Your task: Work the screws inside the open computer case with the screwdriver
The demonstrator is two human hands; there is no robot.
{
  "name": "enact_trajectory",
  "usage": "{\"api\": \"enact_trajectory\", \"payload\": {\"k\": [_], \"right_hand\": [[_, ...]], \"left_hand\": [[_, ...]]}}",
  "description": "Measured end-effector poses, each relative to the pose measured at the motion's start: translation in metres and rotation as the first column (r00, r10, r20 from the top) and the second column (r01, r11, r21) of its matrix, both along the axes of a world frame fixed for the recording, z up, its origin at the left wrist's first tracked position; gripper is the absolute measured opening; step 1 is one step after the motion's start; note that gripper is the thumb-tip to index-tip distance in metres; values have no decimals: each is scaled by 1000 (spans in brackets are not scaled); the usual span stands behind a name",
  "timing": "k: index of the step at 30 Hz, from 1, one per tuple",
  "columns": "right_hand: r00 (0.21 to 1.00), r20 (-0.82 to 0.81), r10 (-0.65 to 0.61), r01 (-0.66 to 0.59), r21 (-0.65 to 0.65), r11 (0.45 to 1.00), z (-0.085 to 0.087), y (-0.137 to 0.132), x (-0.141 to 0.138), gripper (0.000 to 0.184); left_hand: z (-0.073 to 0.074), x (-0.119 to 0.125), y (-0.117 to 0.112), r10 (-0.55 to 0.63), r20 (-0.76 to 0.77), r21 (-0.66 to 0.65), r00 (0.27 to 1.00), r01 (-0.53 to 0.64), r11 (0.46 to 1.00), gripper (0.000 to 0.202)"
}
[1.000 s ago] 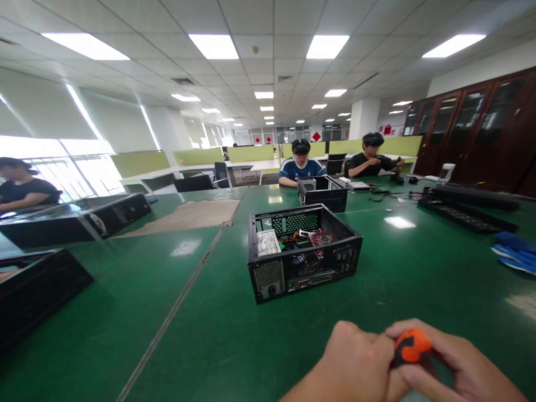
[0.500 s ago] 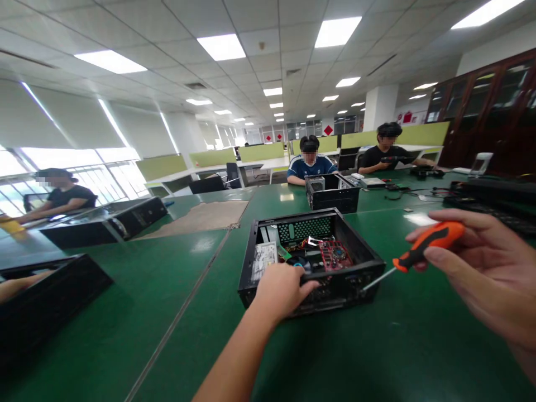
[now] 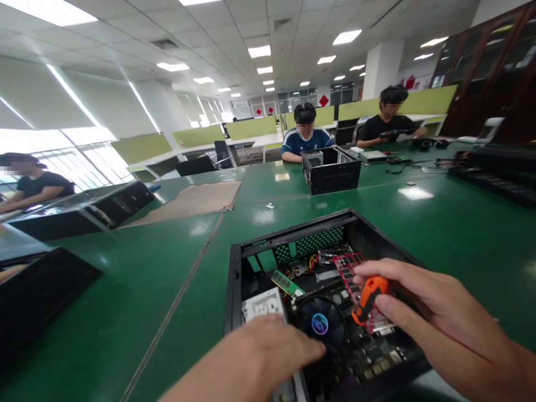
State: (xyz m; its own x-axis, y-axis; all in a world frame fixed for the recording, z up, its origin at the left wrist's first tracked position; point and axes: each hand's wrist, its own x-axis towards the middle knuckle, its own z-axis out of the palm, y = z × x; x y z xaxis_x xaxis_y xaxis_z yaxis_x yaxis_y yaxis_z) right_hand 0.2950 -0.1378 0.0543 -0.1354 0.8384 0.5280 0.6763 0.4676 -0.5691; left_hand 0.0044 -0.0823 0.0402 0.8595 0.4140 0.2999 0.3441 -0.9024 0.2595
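Right hand [image 3: 439, 318]: thumb and fingers pinching the orange-black screwdriver [image 3: 371, 298].
Screwdriver: two o'clock of the fan [image 3: 320, 322], over the red card [image 3: 347, 269].
Left hand [image 3: 262, 349]: eight o'clock of the fan; grip cannot be told.
Computer case [image 3: 235, 285]: five o'clock in view, beneath both hands.

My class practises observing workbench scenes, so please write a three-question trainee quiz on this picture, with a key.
1. Which of the wearer's hands holds the orange-and-black screwdriver?
2. True or false: the round fan lies outside the open computer case.
3. What colour is the narrow board just beyond the fan? A) blue B) green C) white

Key:
1. The right hand.
2. False; it is inside the case.
3. B) green.
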Motion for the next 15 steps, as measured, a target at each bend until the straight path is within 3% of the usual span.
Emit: {"api": "enact_trajectory", "payload": {"k": [2,4,9,15], "right_hand": [[998,56,4,-4,12,1000,-6,0,-1,31],[995,102,-7,8,-3,1000,-9,3,-2,31],[983,183,22,-19,-19,1000,-10,4,-8,35],[974,219,53,-43,-47,998,-9,3,-11,33]], "left_hand": [[25,-1,20,246,-114,-44,963,-252,967,42],[36,5,32,420,-118,10,900,-422,907,45],[34,18,32,415,-307,-97,856,-462,882,36],[37,15,32,417,-336,-123,844,-479,869,36]]}}
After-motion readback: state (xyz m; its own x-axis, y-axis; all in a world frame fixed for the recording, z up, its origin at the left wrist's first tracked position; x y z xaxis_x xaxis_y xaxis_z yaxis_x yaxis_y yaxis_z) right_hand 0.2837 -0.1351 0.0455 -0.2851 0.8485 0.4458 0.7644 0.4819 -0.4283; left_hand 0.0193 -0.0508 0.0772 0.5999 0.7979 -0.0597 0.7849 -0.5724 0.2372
